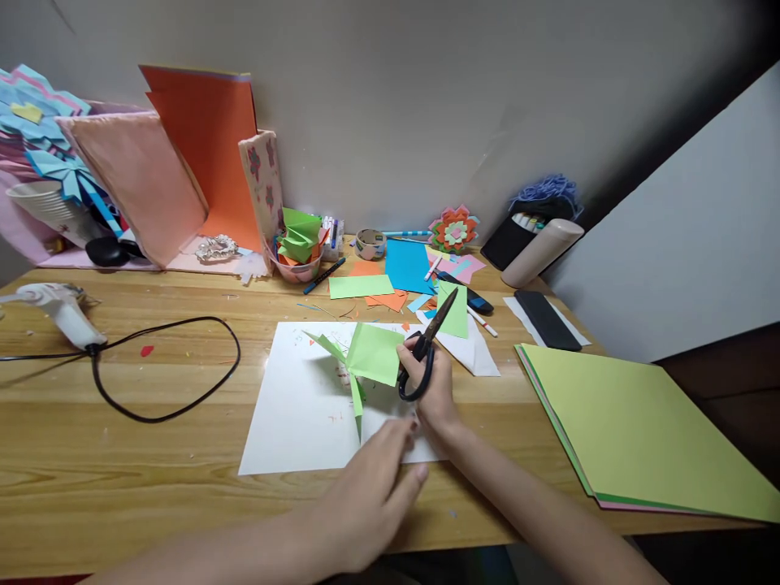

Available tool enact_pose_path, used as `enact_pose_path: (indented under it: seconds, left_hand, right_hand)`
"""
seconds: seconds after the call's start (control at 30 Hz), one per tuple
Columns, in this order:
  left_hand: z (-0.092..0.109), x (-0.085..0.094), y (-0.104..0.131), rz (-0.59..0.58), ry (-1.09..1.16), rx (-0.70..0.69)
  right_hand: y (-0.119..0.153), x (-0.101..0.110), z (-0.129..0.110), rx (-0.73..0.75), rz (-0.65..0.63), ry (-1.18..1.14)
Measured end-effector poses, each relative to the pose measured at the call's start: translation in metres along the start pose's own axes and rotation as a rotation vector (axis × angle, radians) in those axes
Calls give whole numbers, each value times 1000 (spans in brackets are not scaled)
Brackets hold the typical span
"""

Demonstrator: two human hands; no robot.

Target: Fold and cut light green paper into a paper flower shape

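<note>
My right hand (437, 394) is closed around black-handled scissors (441, 315), whose dark blades point up and to the right. Its thumb also pinches the edge of a light green folded paper (374, 353), which has several flaps standing out in different directions. The folded paper is above a white sheet (292, 406) with small marks and scraps on it. My left hand (374, 500) is low in front, close to the right wrist. Its thumb is apart from the fingers and it holds nothing visible; the fingertips are partly blurred.
A glue gun (61, 313) with a looping black cable (164, 418) lies left. Paper pieces (408, 264), a tape roll (370, 244) and a scrap cup (298, 264) are behind. At right are a phone (544, 319), a bottle (542, 252) and stacked coloured sheets (646, 431).
</note>
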State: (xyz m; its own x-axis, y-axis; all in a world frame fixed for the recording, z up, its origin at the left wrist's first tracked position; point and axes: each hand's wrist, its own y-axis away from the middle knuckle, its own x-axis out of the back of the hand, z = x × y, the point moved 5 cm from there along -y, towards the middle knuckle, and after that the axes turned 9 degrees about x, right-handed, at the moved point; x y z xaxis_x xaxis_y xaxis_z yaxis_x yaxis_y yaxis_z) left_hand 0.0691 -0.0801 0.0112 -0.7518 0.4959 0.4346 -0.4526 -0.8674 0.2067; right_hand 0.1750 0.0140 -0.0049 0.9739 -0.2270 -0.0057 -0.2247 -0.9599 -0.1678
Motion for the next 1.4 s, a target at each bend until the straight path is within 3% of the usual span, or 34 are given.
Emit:
enact_pose_path:
  seconds: [0.07,0.13,0.33,0.47,0.6,0.77,0.87,1.03,1.27,1.4]
  left_hand:
    - [-15,6,-7,32,280,211]
    - [-21,10,-15,18,488,284]
    - [-29,36,-24,323,713,345]
    - [-31,50,-28,459,911,246]
    - [-38,64,-31,586,957,218]
    - [-37,81,-34,597,775,213]
    - [-33,88,-32,648,646,210]
    - [-29,87,-31,601,729,130]
    - [-35,74,-41,296,866,193]
    - [-36,83,-41,463,743,234]
  right_hand:
    - [3,0,1,9,23,-27]
    - [5,-1,2,14,35,-71]
    - [15,-8,-1,0,26,-234]
    - [23,-15,-5,-40,-12,-274]
    - [30,-19,-6,-109,-72,-224]
    - [31,-24,-9,-139,-267,-234]
    - [28,-22,-9,-127,-289,-243]
    - [27,-22,-8,-157,-331,-276]
    - [29,-26,-8,-162,-387,-290]
    - [27,-30,-1,-228,-448,-325]
